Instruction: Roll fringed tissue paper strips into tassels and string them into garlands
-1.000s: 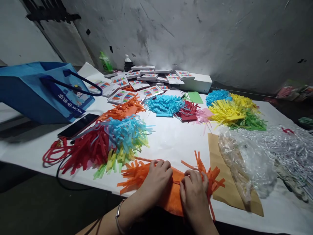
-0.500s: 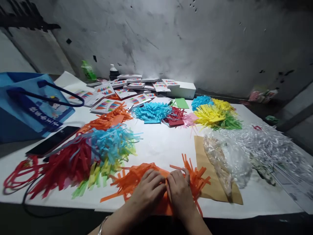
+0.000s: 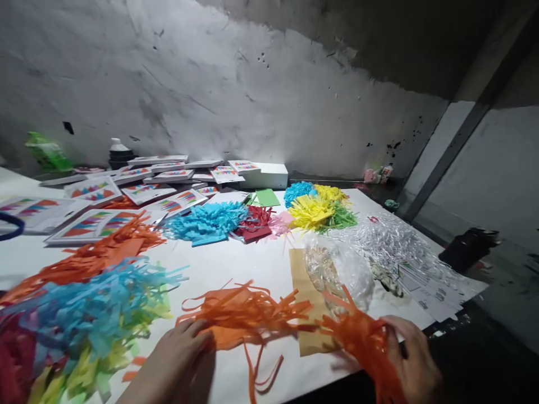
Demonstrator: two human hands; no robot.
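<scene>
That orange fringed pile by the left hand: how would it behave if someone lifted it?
The orange fringed pile would probably flop, since its thin strips bend and curl. It looks light for its bulk, being loose and papery. It may tangle: many strands cross one another.

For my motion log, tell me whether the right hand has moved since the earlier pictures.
Yes. The right hand has moved right: from left of the brown paper to right of it, now holding orange fringe.
</scene>
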